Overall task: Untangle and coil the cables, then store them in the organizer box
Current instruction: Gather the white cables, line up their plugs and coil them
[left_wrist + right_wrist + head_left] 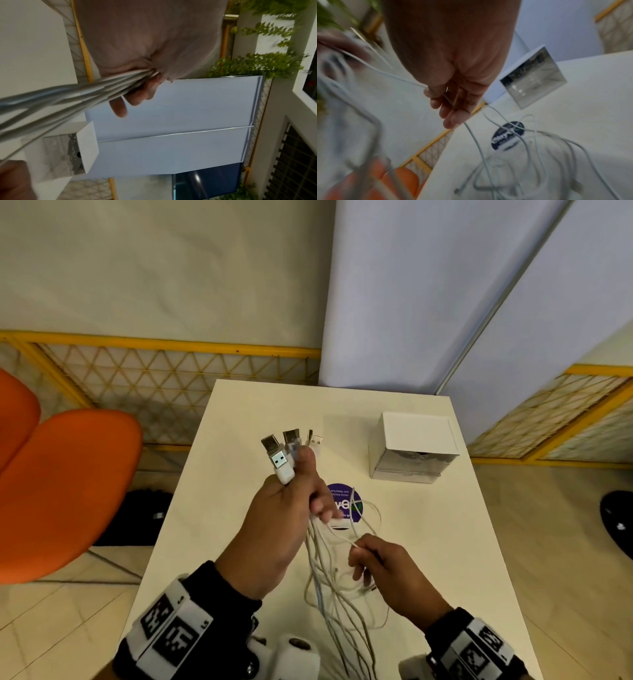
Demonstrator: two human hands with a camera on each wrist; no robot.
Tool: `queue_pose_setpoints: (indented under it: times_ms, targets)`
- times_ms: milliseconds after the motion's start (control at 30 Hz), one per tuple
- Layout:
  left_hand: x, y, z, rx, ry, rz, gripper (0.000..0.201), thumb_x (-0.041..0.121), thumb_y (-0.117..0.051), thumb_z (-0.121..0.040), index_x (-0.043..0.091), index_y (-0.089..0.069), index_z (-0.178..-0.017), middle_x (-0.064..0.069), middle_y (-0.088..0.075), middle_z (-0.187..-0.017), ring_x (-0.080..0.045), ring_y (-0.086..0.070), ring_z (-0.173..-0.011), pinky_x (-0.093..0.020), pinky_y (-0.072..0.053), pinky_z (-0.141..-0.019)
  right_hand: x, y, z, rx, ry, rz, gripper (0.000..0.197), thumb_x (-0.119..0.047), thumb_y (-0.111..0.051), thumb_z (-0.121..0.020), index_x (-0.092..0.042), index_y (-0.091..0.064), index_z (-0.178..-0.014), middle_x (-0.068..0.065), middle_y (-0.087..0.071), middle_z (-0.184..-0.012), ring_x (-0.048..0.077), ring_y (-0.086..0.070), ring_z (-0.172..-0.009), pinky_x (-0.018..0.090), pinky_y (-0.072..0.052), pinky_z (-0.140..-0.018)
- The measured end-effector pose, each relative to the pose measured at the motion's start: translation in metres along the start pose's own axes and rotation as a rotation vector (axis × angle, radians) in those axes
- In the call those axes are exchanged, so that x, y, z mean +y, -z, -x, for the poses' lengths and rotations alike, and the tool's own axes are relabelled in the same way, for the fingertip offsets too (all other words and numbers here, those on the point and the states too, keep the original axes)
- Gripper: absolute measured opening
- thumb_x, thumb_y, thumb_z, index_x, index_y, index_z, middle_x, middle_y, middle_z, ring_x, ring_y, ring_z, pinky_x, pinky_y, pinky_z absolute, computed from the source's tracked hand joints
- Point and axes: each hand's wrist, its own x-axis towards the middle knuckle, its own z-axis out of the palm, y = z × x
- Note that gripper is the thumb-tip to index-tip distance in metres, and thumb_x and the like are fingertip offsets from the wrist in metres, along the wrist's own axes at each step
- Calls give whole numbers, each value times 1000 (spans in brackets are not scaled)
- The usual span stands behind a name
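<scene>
Fingers of the left hand clamp a bundle of white cables below their USB plugs. Right hand pinches one strand. Loose lengths trail over the desk; organizer box sits near its far right corner.

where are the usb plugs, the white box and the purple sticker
usb plugs (278,461), head view, on the blue-tongued face of the nearest plug.
white box (418,433), head view, on its flat top.
purple sticker (339,491), head view, on its upper part, clear of the cables.
</scene>
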Motion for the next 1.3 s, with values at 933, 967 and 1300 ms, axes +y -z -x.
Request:
queue_pose_setpoints:
  times_ms: [933,967,1300]
  targets:
    - [-7,-7,6,-177,101,-250,14,15,-73,-88,21,-80,-99,10,-44,-44,-13,-25,-44,-25,-23,-50,-108,33,23,79,401,428,22,-29,-49,-102,-30,-66,-90,-22,-56,-67,4,-54,-61,19,-39,-60]
    - [-6,-8,7,-211,91,-241,16,16,-74,-86,22,-80,-99,7,-45,-47,-13,-27,-44,-25,-24,-50,-109,33,26,68,369,397,24,-28,-47,-101,-32,-63,-84,-17,-56,-66,7,-53,-59,23,-41,-60]
    - [-7,-9,19,-194,-117,-273,34,46,-71,-85,23,-62,-63,11,-39,-44,-7,-34,-39,-21,-30,-47,-91,31,18,44,378,251,25,-29,-48,-101,-26,-64,-82,-10,-58,-70,11,-57,-68,24,-44,-63]
